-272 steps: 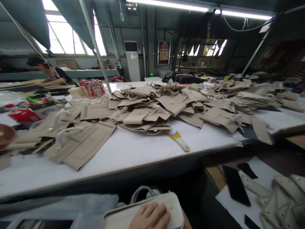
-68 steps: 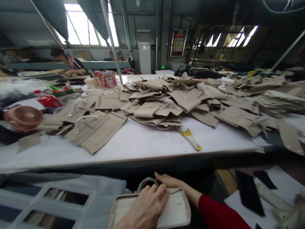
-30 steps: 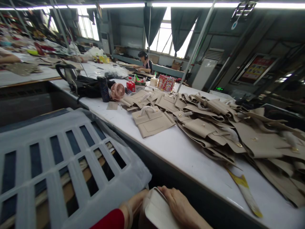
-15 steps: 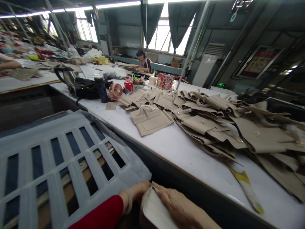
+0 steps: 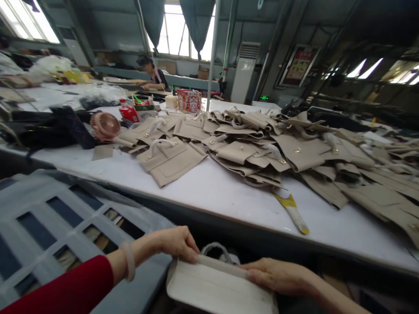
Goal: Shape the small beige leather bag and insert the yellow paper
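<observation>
A pale handbag (image 5: 218, 285) is between my hands at the bottom of the view, below the table edge. Its wrapped handle (image 5: 216, 248) sticks up behind its far edge. My left hand (image 5: 181, 244) grips the bag's left far corner, thumb on top. At the far edge on the right, my right hand (image 5: 275, 274) pinches the bag with thumb and fingers. The lower part of the bag is cut off by the frame.
A white table (image 5: 209, 192) bears a heap of beige bag pieces (image 5: 242, 150), a yellow-ended tool (image 5: 293, 213), a pink fan (image 5: 105, 126) and a red-capped bottle (image 5: 128, 111). A grey plastic crate (image 5: 68, 209) stands left. Another person (image 5: 153, 76) sits at the back.
My view has turned to the right. The bag has swung from end-on to broadside, and my hands have moved apart along its far edge.
</observation>
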`<state>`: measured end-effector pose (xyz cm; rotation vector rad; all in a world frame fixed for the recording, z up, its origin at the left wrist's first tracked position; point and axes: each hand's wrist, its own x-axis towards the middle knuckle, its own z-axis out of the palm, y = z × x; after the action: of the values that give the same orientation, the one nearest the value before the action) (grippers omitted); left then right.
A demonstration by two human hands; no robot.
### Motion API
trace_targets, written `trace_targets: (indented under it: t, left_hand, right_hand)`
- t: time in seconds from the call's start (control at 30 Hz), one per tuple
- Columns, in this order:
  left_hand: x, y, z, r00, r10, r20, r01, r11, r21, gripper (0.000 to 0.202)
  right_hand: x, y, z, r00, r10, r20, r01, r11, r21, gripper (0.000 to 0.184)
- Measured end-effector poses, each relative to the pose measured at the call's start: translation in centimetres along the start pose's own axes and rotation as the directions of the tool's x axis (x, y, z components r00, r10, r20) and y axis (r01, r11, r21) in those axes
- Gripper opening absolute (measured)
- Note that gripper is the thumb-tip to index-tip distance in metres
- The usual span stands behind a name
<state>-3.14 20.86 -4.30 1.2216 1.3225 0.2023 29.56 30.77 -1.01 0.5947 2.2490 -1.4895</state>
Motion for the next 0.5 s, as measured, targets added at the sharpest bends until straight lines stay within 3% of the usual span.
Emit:
trace_targets:
  t: [0.1, 0.27, 0.4, 0.5]
  left_hand:
    - [0.3, 0.1, -0.1, 0.998, -0.051, 0.039, 0.052, 0.998, -0.024, 0.044]
    - [0.6, 0.7, -0.1, 1.0, -0.018, 0.004, 0.018, 0.998, 0.06, 0.043]
    - [1.0, 1.7, 0.5, 0.999, 0.002, -0.052, 0.01, 0.976, 0.216, 0.04]
    - [1.2, 3.2, 1.8, 0.986, 0.104, -0.132, -0.054, 0.941, 0.334, 0.043]
  right_hand:
    - [-0.6, 1.0, -0.3, 0.999, 0.025, 0.021, -0.026, 0.996, 0.083, 0.052]
    - [0.0, 1.3, 0.4, 0.995, 0.038, -0.09, -0.022, 0.985, 0.172, 0.042]
    - [1.2, 0.2, 1.8, 0.98, 0.033, -0.196, -0.013, 0.994, 0.104, 0.036]
    - [2.2, -0.8, 2.5, 0.963, 0.038, -0.265, -0.03, 0.999, 0.038, 0.034]
